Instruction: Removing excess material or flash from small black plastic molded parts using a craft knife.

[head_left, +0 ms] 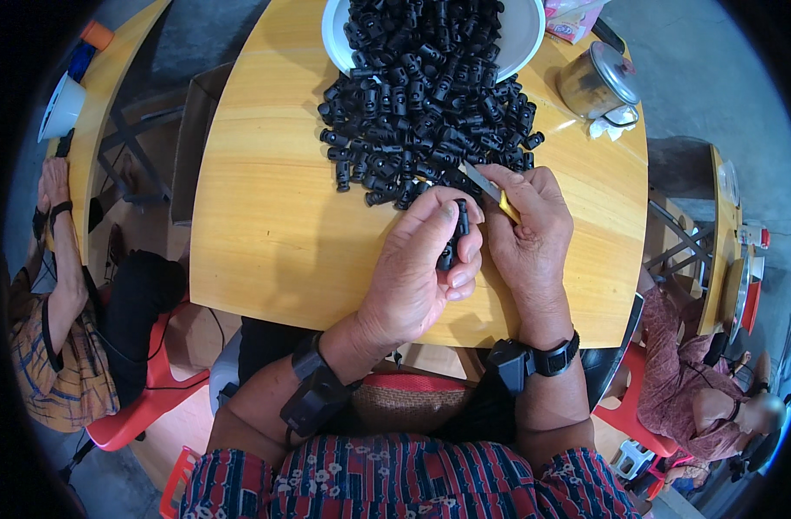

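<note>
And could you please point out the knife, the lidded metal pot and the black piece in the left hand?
Knife (482, 182): head view, on the blade.
Lidded metal pot (584, 86): head view, on the side wall.
Black piece (458, 227): head view, on its exposed middle.

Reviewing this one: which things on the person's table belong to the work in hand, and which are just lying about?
In the work:
- black piece, in the left hand
- yellow-handled blade, in the right hand
- heap of black pieces
- white basin

Apparently lying about:
- lidded metal pot
- pink package
</note>
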Demonstrator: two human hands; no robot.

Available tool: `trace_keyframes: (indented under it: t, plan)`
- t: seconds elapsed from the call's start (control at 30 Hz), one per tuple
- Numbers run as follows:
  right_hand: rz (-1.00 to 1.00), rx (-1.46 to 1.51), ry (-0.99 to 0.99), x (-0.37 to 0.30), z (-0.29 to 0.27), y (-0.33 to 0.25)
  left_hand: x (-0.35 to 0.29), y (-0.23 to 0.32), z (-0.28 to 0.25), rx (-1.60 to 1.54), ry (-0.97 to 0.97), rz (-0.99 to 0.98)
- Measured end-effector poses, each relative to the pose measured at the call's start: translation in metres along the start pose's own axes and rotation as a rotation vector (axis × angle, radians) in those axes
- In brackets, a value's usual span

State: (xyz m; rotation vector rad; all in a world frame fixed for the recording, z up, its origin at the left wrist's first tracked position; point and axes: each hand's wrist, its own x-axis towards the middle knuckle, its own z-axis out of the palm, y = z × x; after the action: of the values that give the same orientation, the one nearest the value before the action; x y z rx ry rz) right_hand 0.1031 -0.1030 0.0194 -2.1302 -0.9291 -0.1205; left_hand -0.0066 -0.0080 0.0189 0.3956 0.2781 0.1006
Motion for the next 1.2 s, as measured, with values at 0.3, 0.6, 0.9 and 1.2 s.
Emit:
trace_keyframes:
  t: [0.3, 0.6, 0.9, 1.2]
  plan:
    - [-0.034, -0.106, -0.001, 0.001, -0.002, 0.000, 0.001, -0.004, -0.002, 0.003, -0.007, 0.024]
    - [0.066, 0.151, 0.071, 0.000, -0.005, 0.004, 0.004, -0.004, 0.001, 0.082, -0.029, 0.033]
    - [0.307, 0.753, 0.067, -0.008, -0.014, -0.005, 0.008, -0.008, 0.004, -0.044, 0.024, 0.084]
    - [0.322, 0.950, 0.009, -0.011, -0.016, 0.008, 0.010, -0.010, 0.004, 0.028, 0.022, 0.066]
